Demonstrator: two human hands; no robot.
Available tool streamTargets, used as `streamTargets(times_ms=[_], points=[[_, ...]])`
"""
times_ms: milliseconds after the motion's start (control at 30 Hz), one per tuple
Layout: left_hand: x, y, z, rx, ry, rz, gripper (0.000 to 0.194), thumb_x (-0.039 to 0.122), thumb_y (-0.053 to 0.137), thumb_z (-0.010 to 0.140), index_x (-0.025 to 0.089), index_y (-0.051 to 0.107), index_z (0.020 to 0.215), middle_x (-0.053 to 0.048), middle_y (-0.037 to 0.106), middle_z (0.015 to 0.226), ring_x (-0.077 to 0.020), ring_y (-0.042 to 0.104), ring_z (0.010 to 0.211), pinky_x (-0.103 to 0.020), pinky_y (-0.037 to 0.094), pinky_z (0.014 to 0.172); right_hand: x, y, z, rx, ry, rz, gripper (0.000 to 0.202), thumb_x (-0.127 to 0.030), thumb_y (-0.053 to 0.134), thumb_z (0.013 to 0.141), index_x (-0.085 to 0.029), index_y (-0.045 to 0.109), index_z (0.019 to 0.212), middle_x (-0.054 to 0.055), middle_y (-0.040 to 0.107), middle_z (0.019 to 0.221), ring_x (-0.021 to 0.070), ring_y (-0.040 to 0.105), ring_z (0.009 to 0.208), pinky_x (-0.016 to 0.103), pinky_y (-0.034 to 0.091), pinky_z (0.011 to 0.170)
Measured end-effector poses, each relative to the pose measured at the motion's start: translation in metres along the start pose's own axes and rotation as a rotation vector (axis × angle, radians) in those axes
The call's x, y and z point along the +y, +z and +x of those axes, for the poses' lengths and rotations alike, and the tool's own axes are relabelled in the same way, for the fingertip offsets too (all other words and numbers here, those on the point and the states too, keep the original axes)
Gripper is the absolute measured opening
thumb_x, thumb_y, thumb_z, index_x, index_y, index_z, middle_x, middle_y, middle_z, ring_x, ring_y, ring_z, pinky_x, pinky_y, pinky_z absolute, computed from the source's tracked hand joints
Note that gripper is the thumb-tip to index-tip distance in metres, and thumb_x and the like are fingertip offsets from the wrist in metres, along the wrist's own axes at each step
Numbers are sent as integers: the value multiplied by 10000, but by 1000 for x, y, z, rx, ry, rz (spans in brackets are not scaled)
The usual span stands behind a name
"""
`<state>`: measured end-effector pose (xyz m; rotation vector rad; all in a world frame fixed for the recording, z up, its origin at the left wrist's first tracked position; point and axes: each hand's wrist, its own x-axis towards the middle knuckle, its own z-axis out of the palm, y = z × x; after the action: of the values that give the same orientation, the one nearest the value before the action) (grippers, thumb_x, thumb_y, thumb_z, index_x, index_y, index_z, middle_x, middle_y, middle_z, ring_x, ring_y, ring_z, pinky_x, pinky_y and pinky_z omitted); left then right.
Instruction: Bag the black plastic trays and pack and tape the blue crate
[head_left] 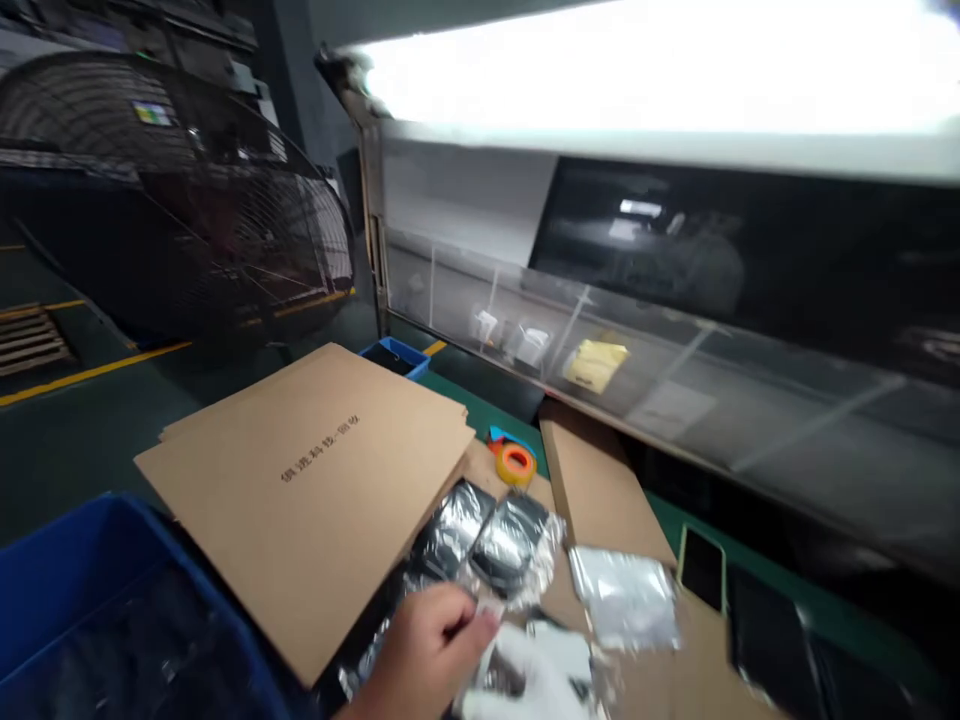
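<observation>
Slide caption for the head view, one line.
Bare left hand and white-gloved right hand near plastic-wrapped dark items, with cardboard sheets and a blue bin alongside.

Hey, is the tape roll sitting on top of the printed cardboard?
No, the tape roll lies off the right edge of the printed cardboard, just beyond the wrapped black items.

"What lights the place?"
"A long, glaring lamp [652, 75] above the green tabletop [455, 395] (its brightest part is pure white)."
"And beyond?"
"Clear-walled compartments [750, 390] in a row, below a dark, glossy panel [787, 240]."
"Off to the left?"
"A big caged fan [225, 240], a dark green floor [45, 445] with yellow lines [97, 374], and a slatted wooden pallet [34, 338]."
</observation>
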<state>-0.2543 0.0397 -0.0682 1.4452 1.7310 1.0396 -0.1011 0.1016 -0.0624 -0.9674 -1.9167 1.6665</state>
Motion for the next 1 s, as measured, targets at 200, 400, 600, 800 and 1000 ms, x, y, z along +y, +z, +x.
streamTargets(times_ms=[200, 400, 600, 800, 1000], points=[[69, 65, 5, -104, 58, -354, 400, 519, 483, 889, 160, 529, 719, 32, 456, 616, -84, 411, 536, -200, 357, 500, -16, -35, -80, 234, 79, 195, 319, -479, 659, 767, -162, 690, 762, 34, 684, 778, 190, 606, 755, 296, 497, 710], [119, 99, -30, 150, 871, 121, 425, 463, 676, 773, 327, 570, 1162, -40, 575, 1236, -211, 546, 1078, -428, 331, 1049, -11, -92, -171, 232, 48, 235, 354, -497, 612, 808, -154, 663, 736, 26, 655, 748, 159, 571, 709, 271, 479, 661], [180, 148, -61, -322, 909, 280, 448, 583, 676, 722, 271, 693, 1043, -35, 720, 1032, -253, 582, 1108, -519, 89, 1155, 0, -139, -254, 106, 20, 323, 308, -451, 549, 872, -185, 703, 887, 27, 671, 807, 169, 607, 774, 287, 516, 737], [198, 207, -91, -374, 672, -14, 174, 319, 605, 867, 192, 716, 912, -52, 738, 875, -146, 669, 822, -401, 369, 1046, 11, -169, -315, 125, 11, 169, 271, -408, 539, 893, -197, 704, 938, 33, 706, 931, 191, 636, 897, 314, 510, 846], [223, 234, -111, -452, 674, -22, 262, 306, 559, 897, 152, 683, 724, -33, 698, 707, -121, 631, 694, -322, 442, 940, 21, -178, -355, 587, -31, 111, 293, -417, 725, 742, -210, 669, 942, 50, 698, 923, 197, 646, 831, 332, 531, 793]])
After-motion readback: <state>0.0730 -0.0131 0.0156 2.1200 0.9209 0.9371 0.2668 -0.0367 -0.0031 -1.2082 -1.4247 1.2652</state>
